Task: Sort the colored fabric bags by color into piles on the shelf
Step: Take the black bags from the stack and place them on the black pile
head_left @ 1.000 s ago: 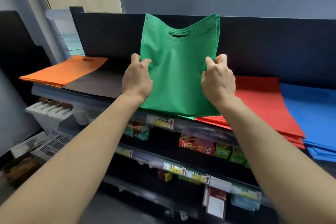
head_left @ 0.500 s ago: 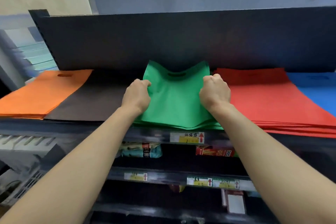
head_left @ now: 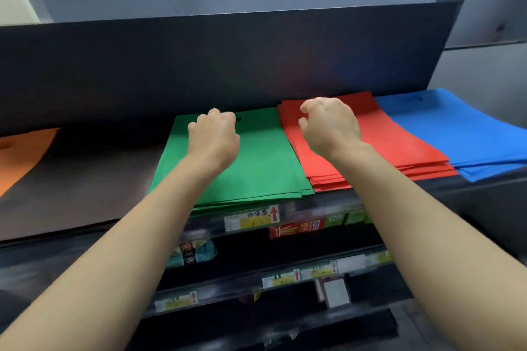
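Observation:
Flat piles of fabric bags lie side by side on the top shelf (head_left: 482, 188): orange (head_left: 22, 157) at far left, dark grey (head_left: 85, 179), green (head_left: 262, 171), red (head_left: 399, 148) and blue (head_left: 456, 128) at right. My left hand (head_left: 214, 137) hovers over the far half of the green pile, fingers loosely curled, holding nothing. Over the left edge of the red pile hangs my right hand (head_left: 330, 125), also loosely curled and empty. The green pile's handle cut-out is partly hidden behind my left hand.
A tall dark back panel (head_left: 228, 65) stands right behind the piles. Lower shelves carry price labels (head_left: 251, 219), a red snack box (head_left: 296, 228) and other packets (head_left: 194, 253). A grey wall rises behind the unit.
The green bag I held upright in both hands was lowered flat onto the green pile and released. Both hands lifted off it, and my right hand drifted over the red pile.

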Demonstrator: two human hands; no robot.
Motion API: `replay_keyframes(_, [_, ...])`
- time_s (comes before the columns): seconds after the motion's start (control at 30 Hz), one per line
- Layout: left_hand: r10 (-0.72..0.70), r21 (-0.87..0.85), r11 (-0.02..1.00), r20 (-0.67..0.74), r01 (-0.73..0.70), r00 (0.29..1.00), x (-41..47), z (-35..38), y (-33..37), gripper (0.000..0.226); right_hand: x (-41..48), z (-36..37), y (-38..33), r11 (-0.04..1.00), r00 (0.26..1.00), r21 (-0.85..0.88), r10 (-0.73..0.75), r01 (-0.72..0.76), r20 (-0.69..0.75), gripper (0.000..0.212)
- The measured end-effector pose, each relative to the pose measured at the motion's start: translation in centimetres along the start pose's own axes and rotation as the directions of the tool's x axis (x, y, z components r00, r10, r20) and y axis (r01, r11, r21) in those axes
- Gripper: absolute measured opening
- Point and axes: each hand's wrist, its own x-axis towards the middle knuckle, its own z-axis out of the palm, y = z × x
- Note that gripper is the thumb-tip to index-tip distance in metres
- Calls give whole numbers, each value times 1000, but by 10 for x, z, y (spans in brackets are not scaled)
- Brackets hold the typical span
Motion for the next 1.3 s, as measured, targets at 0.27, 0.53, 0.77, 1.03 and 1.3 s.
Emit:
replay_keyframes(0.27, [476, -60, 852, -326, -521, 817, -11, -15, 211, 25, -61, -108, 141, 957, 984, -229, 162, -175, -78, 32])
replay_keyframes(0.53, [643, -178, 607, -463, -775, 610, -68, -30, 430, 32, -158, -216, 303, 782, 860, -361, 434, -508, -269, 26])
replay_keyframes(0.77, [779, -318, 337, -435, -886, 452, -134, -23, 594, 30, -256, -283, 415, 540, 671, -399, 628, -741, -394, 26])
replay_keyframes(1.03, [845, -422, 135, -424, -896, 327, -156, 3, 725, 28, -313, -311, 518, 245, 392, -343, 786, -907, -478, 31])
replay_keyframes(1.3, [868, -480, 63, -407, -875, 286, -127, 42, 853, 28, -304, -323, 632, 149, 308, -317, 781, -937, -544, 28])
